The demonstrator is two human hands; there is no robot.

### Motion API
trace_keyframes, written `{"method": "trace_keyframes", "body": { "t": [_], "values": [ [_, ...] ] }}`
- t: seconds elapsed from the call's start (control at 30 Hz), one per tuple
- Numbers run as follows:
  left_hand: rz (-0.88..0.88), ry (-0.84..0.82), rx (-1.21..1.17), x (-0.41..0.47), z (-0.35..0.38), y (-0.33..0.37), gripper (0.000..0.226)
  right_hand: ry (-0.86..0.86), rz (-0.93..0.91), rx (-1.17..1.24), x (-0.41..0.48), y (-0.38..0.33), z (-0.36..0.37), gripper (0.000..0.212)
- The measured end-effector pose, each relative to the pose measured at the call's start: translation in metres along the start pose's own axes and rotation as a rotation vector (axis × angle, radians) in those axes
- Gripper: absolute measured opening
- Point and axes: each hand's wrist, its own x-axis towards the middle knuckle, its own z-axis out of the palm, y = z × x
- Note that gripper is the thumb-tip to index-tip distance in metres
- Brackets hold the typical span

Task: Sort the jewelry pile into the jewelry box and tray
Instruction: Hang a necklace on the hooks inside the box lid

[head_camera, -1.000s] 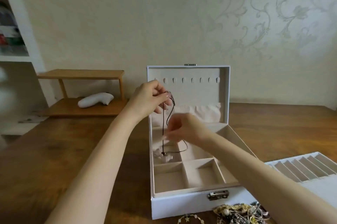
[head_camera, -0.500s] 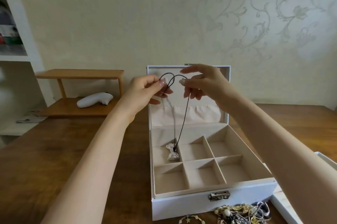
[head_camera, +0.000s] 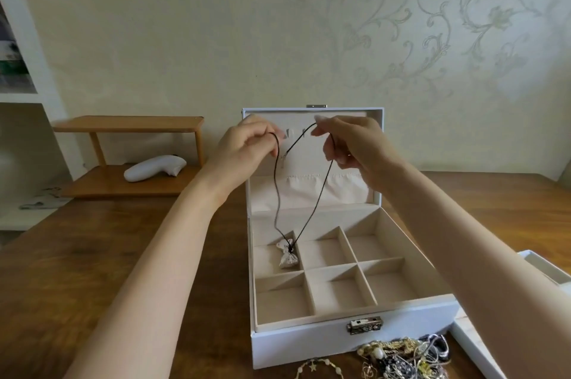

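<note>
1. Grip. My left hand (head_camera: 244, 150) pinched one run of the black cord (head_camera: 318, 193) between thumb and fingertips. My right hand (head_camera: 355, 147) pinched the other run, with its fingers curled round it. Both hands were raised in front of the open lid (head_camera: 340, 193) of the jewelry box (head_camera: 309, 344), level with the row of hooks (head_camera: 287, 133).

2. Position of the load. The cord dropped from the two hands in a narrow V. The pale pendant (head_camera: 287, 258) hung at its lowest point, at the back-left compartment (head_camera: 265, 258). I could not tell whether it touched the lining.

3. Handling properties, as judged.
- The cord appeared thin, limp and very light. It would hold no shape of its own.
- The pendant likely carried nearly all the weight, so it would swing with any sideways motion of the hands.
- The pendant looked hard and possibly brittle, so it should be lowered, not dropped.
- A smooth cord could slip through a loose pinch.

4. Where to take hold. The upper cord was the correct place, one hand to each run, to spread the loop wide enough for a hook.

5. Surroundings. The tangled pile (head_camera: 401, 357) lay on the bench (head_camera: 92, 255) in front of the box, with the tray (head_camera: 543, 270) to the right.
</note>
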Motion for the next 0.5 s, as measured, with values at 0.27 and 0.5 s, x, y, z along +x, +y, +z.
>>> {"method": "trace_keyframes", "body": {
  "t": [0.27,0.5],
  "values": [
    [-0.205,0.022,0.048,-0.004,0.01,0.006,0.038,-0.278,-0.008,-0.01,-0.023,0.005,0.022,0.035],
    [-0.364,-0.105,-0.723,-0.001,-0.001,0.006,0.025,-0.238,-0.035,0.206,-0.025,0.014,0.021,0.017]
  ]
}}
